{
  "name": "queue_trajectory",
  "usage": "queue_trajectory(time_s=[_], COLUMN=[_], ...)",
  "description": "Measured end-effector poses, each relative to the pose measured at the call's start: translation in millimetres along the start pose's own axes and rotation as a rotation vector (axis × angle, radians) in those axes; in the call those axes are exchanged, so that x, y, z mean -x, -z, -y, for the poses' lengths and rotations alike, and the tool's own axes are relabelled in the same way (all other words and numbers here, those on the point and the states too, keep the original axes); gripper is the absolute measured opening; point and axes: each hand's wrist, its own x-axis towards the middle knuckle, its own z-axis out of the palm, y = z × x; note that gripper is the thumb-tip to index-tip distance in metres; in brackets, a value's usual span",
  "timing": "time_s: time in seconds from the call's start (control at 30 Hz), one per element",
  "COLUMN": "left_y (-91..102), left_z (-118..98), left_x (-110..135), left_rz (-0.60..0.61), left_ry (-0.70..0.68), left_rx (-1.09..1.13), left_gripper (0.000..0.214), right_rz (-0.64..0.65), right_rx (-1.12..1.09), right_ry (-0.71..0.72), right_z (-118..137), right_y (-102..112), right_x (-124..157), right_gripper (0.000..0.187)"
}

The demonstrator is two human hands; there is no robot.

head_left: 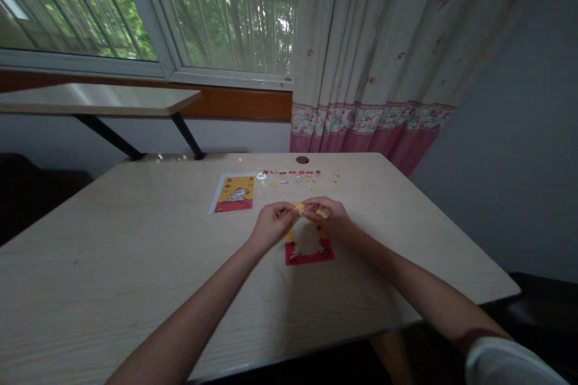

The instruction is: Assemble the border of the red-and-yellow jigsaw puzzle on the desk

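Note:
A partly assembled jigsaw puzzle (309, 258) lies on the table, its yellow and red border showing around a bare middle. Over its top edge, my left hand (273, 222) pinches a yellow puzzle piece (300, 209) between thumb and fingers. My right hand (334, 216) meets it there, its fingers closed on the same yellow spot; whether this is one piece or two joined is too small to tell. Part of the puzzle's upper border is hidden behind the hands. Loose puzzle pieces (297, 181) lie in rows beyond them, several red ones in the farthest row.
Left of the puzzle lies a picture sheet (235, 194) with a white animal on yellow and red. The pale table (149, 264) has a round cable hole (302, 160) near its far edge. A raised shelf (99, 96) stands at the back left, and a curtain (356, 72) hangs behind.

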Motion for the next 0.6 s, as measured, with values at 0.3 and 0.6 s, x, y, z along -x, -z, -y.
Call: queue_trajectory(time_s=[0.3, 0.6], left_y=[2.8, 20.4], left_z=[1, 7], left_x=[-1, -5], left_rz=[0.059, -0.017], left_ry=[-0.063, -0.287], left_rx=[0.003, -0.466], left_gripper=[0.032, 0.019], right_rz=[-0.102, -0.213], right_rx=[0.379, 0.414], right_ry=[0.355, 0.288], right_z=[-3, -2], right_y=[5, 15], right_x=[2, 1], right_gripper=[0.023, 0.015])
